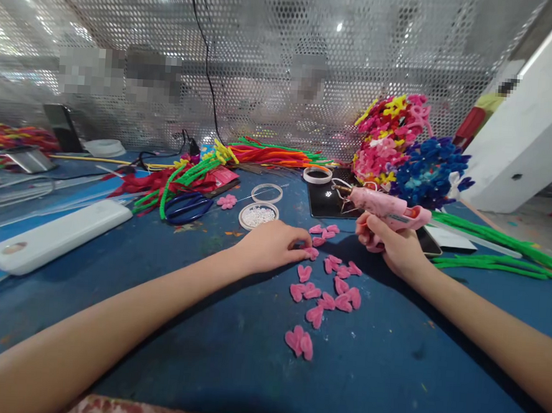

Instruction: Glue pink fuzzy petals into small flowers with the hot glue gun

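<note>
My left hand pinches a pink fuzzy petal between thumb and fingertips, low over the table. Wrapped around the handle of a pink hot glue gun is my right hand; the nozzle points left, above a black tablet-like panel. More pink heart-shaped petals lie loosely in small clusters in front of my hands. Just beyond my left hand stands a round dish of white beads, with its ring-shaped lid behind it. A finished pink flower rests left of the dish.
Blue-handled scissors and bundled pipe cleaners lie at left, near a white elongated case. Fuzzy flower bouquets stand at back right. Green pipe cleaners lie on the right. A perforated metal screen closes the back.
</note>
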### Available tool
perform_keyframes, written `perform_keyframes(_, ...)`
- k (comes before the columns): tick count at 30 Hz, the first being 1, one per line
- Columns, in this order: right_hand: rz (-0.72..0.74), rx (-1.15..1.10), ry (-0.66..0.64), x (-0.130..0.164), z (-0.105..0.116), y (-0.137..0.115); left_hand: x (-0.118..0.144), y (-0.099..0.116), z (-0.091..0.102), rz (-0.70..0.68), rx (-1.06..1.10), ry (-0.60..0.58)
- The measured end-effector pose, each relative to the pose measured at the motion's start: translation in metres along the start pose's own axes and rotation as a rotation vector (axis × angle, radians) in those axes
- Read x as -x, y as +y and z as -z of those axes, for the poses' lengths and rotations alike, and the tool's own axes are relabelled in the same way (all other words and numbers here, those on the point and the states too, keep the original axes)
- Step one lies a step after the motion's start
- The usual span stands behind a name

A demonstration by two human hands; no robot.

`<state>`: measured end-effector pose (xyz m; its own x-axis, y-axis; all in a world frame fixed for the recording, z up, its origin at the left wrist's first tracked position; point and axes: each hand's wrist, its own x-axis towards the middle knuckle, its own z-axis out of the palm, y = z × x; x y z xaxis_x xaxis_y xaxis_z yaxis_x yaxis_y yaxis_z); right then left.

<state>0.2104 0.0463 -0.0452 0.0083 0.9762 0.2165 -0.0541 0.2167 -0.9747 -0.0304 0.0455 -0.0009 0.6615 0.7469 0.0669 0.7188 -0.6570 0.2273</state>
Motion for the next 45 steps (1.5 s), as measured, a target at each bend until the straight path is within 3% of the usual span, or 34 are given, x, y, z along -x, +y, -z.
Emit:
perform_keyframes(5, -0.01, 0.013, -0.002, 0.0, 0.002, 0.002, 0.002, 0.001, -0.003, 0.023, -0.125, 0.061)
perform_keyframes(17, 0.026, -0.107, 0.057, -0.001, -0.005, -0.008, -0.011, 0.0, -0.006, 0.119, 0.173, 0.128)
perform_keyframes(24, 0.022, -0.104, 0.058, -0.001, -0.004, -0.009, -0.014, 0.009, -0.015, 0.104, 0.131, 0.104)
perform_keyframes(29, 0.033, -0.087, 0.06, -0.002, -0.004, -0.007, -0.012, 0.008, -0.01, 0.113, 0.146, 0.142)
perform_keyframes(33, 0.036, -0.095, 0.066, -0.003, -0.003, -0.005, -0.01, 0.005, -0.002, 0.101, 0.163, 0.237)
perform_keyframes(41, 0.033, -0.134, 0.049, -0.001, -0.004, -0.006, -0.008, 0.009, -0.002, 0.027, 0.252, 0.036)
perform_keyframes(45, 0.02, -0.14, 0.058, -0.001, -0.004, -0.007, -0.009, 0.012, -0.006, -0.019, 0.227, 0.012)
